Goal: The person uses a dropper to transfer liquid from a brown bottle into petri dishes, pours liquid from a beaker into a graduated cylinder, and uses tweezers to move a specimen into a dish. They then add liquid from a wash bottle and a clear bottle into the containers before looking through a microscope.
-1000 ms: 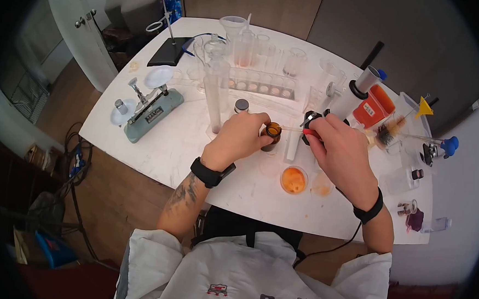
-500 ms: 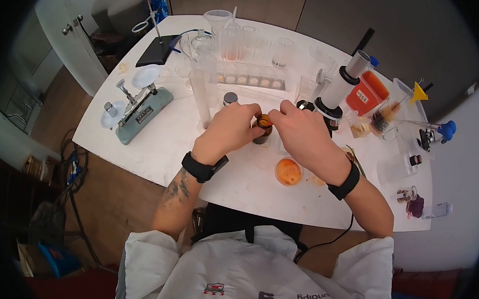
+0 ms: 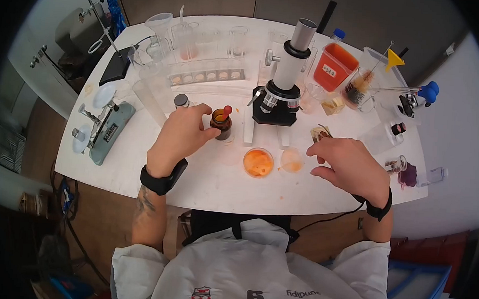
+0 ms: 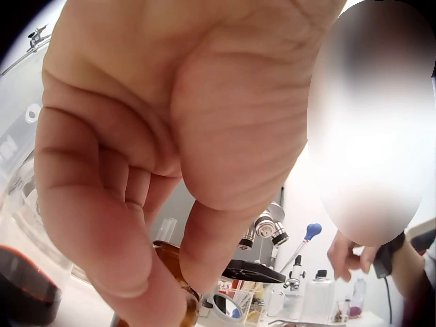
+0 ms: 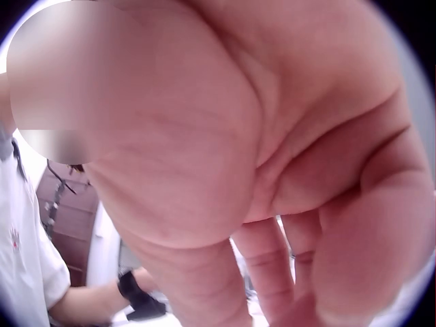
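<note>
My left hand [image 3: 181, 137] grips a brown glass bottle [image 3: 223, 131] between thumb and fingers; in the left wrist view its amber glass [image 4: 170, 262] shows behind the fingertips. A dropper with a red bulb [image 3: 227, 111] stands in the bottle's mouth. Over the right part of the table, my right hand [image 3: 353, 166] holds nothing, its fingers loosely bent and the thumb apart from them. Just beyond its fingertips lies a small brownish item [image 3: 320, 132]. Between the hands are a petri dish of orange material [image 3: 258, 163] and a clear, orange-stained dish [image 3: 292, 160].
A microscope [image 3: 285, 81] stands behind the dishes. Left of the bottle are a grey-capped jar [image 3: 181, 100] and a tall clear cylinder [image 3: 149, 101]. A balance [image 3: 108, 132] sits at the left edge. Clear glassware, an orange container [image 3: 335, 67] and a rack [image 3: 206, 77] line the back.
My right hand brought the red-bulbed dropper left to the bottle, let it go there and moved back right. The left hand stays at the bottle. The head view has turned rightward.
</note>
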`<state>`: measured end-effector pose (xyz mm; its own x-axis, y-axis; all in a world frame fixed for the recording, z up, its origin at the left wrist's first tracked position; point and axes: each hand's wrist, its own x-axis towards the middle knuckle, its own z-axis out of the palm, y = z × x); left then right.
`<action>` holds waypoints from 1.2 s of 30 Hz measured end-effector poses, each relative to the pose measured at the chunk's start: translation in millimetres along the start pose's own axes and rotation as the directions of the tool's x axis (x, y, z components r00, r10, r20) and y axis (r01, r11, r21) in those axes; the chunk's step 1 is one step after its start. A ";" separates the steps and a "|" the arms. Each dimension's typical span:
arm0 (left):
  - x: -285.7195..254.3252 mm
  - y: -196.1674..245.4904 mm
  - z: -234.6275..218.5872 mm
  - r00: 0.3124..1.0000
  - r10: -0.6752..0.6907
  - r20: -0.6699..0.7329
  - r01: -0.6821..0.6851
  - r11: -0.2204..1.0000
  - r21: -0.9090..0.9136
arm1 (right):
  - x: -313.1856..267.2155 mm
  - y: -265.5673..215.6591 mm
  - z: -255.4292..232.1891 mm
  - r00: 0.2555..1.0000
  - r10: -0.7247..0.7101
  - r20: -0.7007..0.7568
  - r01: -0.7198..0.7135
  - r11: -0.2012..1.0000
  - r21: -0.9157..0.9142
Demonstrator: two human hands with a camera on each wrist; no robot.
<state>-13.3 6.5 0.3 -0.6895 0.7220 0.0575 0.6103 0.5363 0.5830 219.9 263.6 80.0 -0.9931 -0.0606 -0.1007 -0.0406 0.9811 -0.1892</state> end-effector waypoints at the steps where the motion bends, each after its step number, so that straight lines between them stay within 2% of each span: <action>1: -0.2 -1.7 1.8 1.000 0.013 -0.004 -0.013 1.000 0.001 | -4.2 20.7 22.3 1.000 0.016 -0.014 -0.017 1.000 -0.007; 5: -7.4 -4.2 5.2 0.998 0.002 -0.055 0.000 0.999 0.039 | -5.6 45.5 58.5 0.990 0.136 0.026 -0.138 0.986 0.097; 7: -12.9 -4.0 5.1 0.997 -0.014 -0.079 0.019 0.997 0.069 | -3.8 50.8 68.5 0.996 0.092 0.015 -0.093 0.989 0.117; 11: -23.6 4.1 -0.3 1.000 -0.023 -0.022 0.025 0.994 0.103 | 1.7 61.5 82.8 1.000 -0.002 -0.023 0.005 0.995 0.100; 16: -28.0 8.3 -6.1 0.999 -0.038 0.011 0.037 0.993 0.108 | 8.3 67.2 86.7 1.000 -0.006 -0.017 0.008 0.994 0.107; 19: -29.3 6.6 -0.7 0.998 0.046 0.033 -0.051 0.981 0.188 | 10.3 69.2 90.4 0.999 -0.007 -0.031 0.011 0.992 0.125; 22: -28.6 15.3 3.9 0.984 -0.013 0.178 -0.016 0.987 0.161 | 11.7 68.4 88.7 1.000 -0.002 -0.020 0.004 0.993 0.115; 25: -28.3 24.4 13.1 0.968 0.013 0.249 -0.061 0.981 0.182 | 12.6 70.1 89.2 1.000 -0.017 -0.020 0.019 0.994 0.108; 26: -28.1 25.9 15.4 0.966 0.016 0.258 -0.063 0.983 0.175 | 13.1 70.2 88.7 0.999 -0.024 -0.025 0.027 0.994 0.109; 29: -26.3 31.0 22.0 0.956 0.033 0.290 -0.083 0.983 0.163 | 11.6 60.8 77.0 0.998 0.065 0.002 -0.063 0.974 0.217; 32: -24.6 32.6 27.9 0.952 0.096 0.291 -0.149 0.975 0.166 | 12.0 71.1 89.1 0.996 -0.045 -0.075 0.058 0.982 0.182; 34: -24.9 27.1 36.4 0.952 0.187 0.244 -0.228 0.962 0.153 | 12.1 75.8 94.1 0.992 -0.080 -0.093 0.093 0.986 0.139; 36: -23.9 27.3 37.7 0.950 0.187 0.252 -0.230 0.961 0.156 | 11.9 74.7 94.7 0.990 -0.084 -0.117 0.099 0.987 0.124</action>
<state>34.5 20.3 -15.7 -0.4427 0.8958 -0.0404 0.8058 0.4172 0.4202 215.5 318.8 -27.9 -0.9922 -0.1212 0.0301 -0.1244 0.9398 -0.3182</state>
